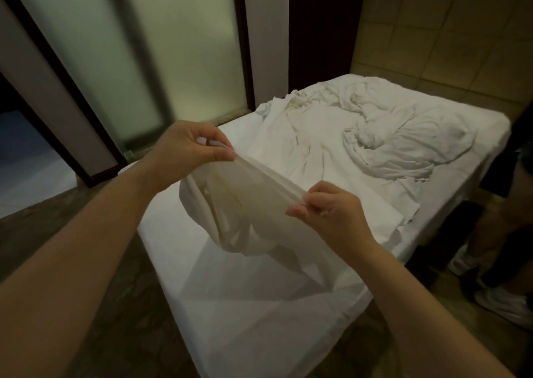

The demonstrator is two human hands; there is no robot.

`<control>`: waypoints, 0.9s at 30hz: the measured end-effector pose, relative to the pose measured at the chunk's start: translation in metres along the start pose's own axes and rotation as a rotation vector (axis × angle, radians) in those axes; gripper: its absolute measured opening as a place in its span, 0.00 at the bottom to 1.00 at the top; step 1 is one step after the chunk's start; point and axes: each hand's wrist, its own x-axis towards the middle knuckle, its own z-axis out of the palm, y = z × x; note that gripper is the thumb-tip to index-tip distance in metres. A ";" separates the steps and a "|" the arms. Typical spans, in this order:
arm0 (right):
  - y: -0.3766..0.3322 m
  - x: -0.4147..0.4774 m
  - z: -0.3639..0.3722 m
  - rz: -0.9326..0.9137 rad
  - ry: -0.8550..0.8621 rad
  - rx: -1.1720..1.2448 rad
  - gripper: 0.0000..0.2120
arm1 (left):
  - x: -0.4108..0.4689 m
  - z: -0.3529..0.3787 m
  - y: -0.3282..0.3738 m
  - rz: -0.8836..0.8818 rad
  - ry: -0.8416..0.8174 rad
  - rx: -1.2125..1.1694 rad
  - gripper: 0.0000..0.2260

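Note:
A white cloth (pixel 236 213), perhaps a pillowcase, hangs in the air over the near part of a bed (pixel 230 305). My left hand (pixel 190 149) pinches one end of its top edge between thumb and fingers. My right hand (pixel 328 207) pinches the other end, lower and nearer to me. The edge is stretched taut between the two hands and the rest of the cloth sags in folds below it.
Crumpled white linen (pixel 398 135) lies heaped at the far end of the bed. Frosted glass panels (pixel 184 46) in dark frames stand to the left. A tiled wall (pixel 450 31) rises behind. Another person's legs and white shoes (pixel 501 302) are at the right edge.

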 end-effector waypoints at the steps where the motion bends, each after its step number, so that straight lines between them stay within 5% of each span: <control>1: 0.004 -0.003 0.001 0.005 -0.075 -0.015 0.13 | 0.003 0.000 0.003 0.001 0.029 -0.005 0.17; 6: 0.038 -0.026 0.027 -0.004 -0.186 -0.073 0.22 | 0.015 0.004 0.010 -0.015 0.073 -0.006 0.12; 11: 0.063 -0.037 0.044 -0.014 -0.205 -0.157 0.21 | 0.022 0.005 0.007 -0.020 0.093 0.003 0.09; 15: 0.054 -0.014 0.023 0.085 0.125 -0.141 0.17 | 0.034 -0.008 -0.005 -0.037 0.197 0.028 0.07; 18: 0.030 0.015 -0.017 0.083 0.278 -0.033 0.14 | 0.046 -0.012 -0.023 -0.106 0.173 0.277 0.05; 27: -0.008 0.047 -0.065 0.315 -0.081 0.288 0.15 | 0.063 0.045 -0.013 -0.091 0.069 0.376 0.06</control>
